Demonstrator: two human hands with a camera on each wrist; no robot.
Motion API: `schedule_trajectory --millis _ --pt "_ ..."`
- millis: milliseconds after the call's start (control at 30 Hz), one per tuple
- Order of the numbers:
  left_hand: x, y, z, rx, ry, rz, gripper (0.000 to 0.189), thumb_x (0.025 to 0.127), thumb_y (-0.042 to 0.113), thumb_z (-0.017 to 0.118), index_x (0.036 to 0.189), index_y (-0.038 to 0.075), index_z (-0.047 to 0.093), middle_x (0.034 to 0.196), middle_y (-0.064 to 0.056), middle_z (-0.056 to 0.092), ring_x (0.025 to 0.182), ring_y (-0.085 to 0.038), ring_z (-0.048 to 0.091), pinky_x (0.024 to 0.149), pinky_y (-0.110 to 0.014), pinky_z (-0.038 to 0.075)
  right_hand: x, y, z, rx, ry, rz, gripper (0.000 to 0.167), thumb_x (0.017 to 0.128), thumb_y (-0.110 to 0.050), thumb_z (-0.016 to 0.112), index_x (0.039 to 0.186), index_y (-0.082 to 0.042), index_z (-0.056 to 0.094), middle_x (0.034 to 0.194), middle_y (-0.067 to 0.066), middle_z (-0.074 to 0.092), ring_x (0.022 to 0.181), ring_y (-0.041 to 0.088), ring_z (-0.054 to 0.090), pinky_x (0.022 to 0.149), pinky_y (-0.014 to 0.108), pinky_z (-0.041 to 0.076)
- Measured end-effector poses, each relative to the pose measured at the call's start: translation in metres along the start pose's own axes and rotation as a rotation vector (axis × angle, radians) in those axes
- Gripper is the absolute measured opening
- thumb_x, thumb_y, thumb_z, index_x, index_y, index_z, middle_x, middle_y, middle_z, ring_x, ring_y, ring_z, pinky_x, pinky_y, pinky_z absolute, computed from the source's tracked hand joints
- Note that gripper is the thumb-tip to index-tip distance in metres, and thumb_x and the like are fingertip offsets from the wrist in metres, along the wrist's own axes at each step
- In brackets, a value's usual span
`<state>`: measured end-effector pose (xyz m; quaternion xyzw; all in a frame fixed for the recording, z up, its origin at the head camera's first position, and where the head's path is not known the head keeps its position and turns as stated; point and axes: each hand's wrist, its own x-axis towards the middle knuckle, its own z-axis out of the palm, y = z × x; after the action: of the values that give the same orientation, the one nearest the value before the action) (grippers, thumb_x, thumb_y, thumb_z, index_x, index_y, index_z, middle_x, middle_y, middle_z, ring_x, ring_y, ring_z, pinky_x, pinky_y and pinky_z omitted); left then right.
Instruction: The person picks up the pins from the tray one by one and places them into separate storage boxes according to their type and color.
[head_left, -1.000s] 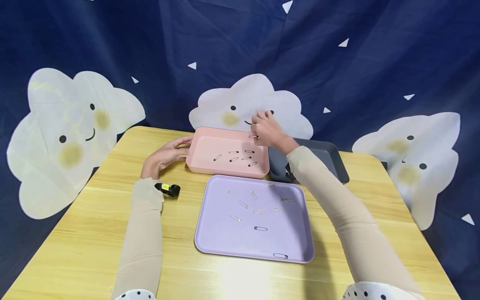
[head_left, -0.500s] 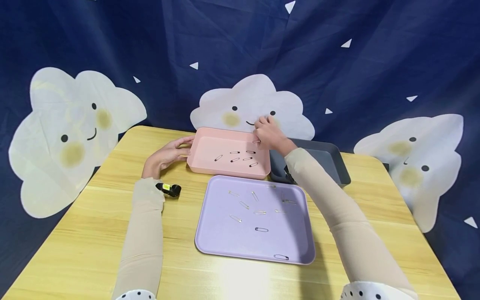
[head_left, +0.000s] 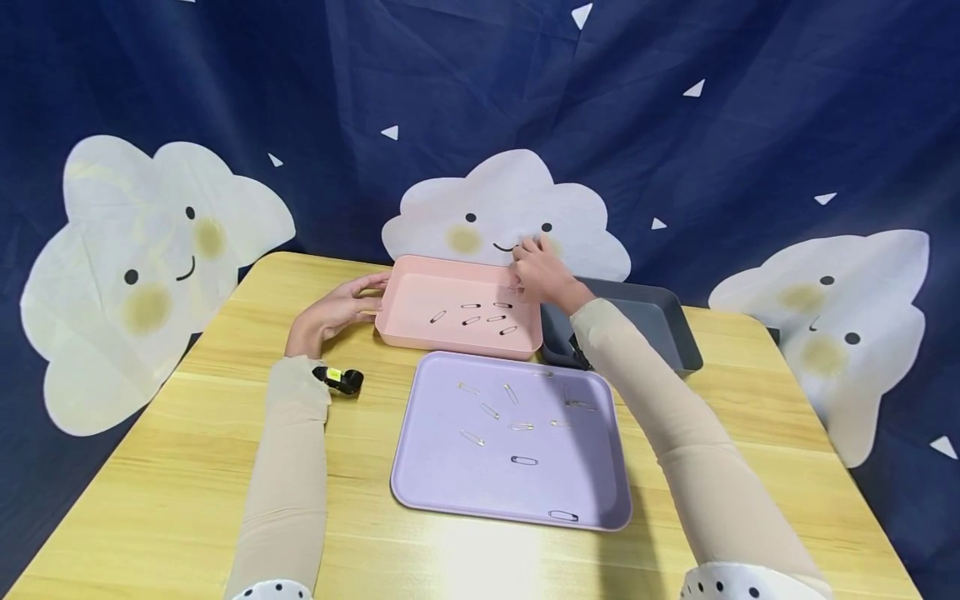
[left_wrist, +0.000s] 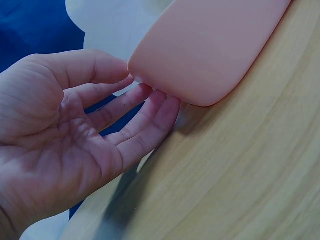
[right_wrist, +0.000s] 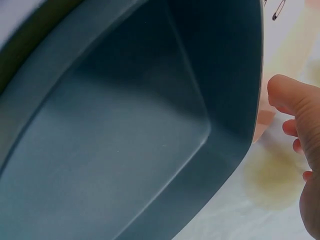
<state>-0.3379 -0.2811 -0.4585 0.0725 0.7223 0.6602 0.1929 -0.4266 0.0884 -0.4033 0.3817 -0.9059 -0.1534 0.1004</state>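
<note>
My right hand point(head_left: 542, 271) is over the right end of the pink tray point(head_left: 457, 341), thumb and fingers drawn together around a small safety pin point(head_left: 516, 289) that is mostly hidden. Several dark safety pins point(head_left: 496, 318) lie on that tray's floor. At its left end my left hand point(head_left: 333, 315) touches the outer wall with extended fingertips; the left wrist view has the thumb tip right at the rim. In front, a lilac tray point(head_left: 431, 487) bears several gold safety pins point(head_left: 490, 411) and two dark ones, a mid-tray pin point(head_left: 524, 460) and one near the front edge point(head_left: 563, 516).
A dark grey tray point(head_left: 678, 329) stands against the pink tray's right side, partly beneath my right forearm. All three trays are on a wooden table point(head_left: 352, 467). Behind it hangs a navy curtain point(head_left: 315, 125) with white clouds.
My right hand has come down slightly, bringing the safety pin lower inside the pink tray. My left hand stays at the tray's end.
</note>
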Motion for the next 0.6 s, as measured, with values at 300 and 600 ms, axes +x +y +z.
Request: schedule_trajectory --millis 300,600 --pt "-0.001 0.001 -0.001 0.006 -0.005 0.001 0.067 0.103 0.001 0.051 0.163 0.005 0.019 0.168 -0.016 0.021 0.146 -0.035 0.035 0.095 -0.023 0.048 -0.001 0.002 -0.003 0.029 -0.017 0.009 0.007 0.086 -0.018 0.073 0.084 -0.011 0.071 0.099 0.007 0.058 0.101 0.029 0.041 0.093 0.045 0.029" --pt "-0.001 0.002 0.000 0.000 -0.007 0.000 0.067 0.103 0.002 0.051 0.163 0.006 0.020 0.168 -0.017 0.021 0.145 -0.034 0.036 0.092 -0.021 0.050 -0.006 0.002 -0.013 0.051 -0.001 0.017 0.007 0.085 -0.017 0.071 0.082 -0.012 0.070 0.097 0.007 0.057 0.102 0.029 0.041 0.092 0.046 0.031"
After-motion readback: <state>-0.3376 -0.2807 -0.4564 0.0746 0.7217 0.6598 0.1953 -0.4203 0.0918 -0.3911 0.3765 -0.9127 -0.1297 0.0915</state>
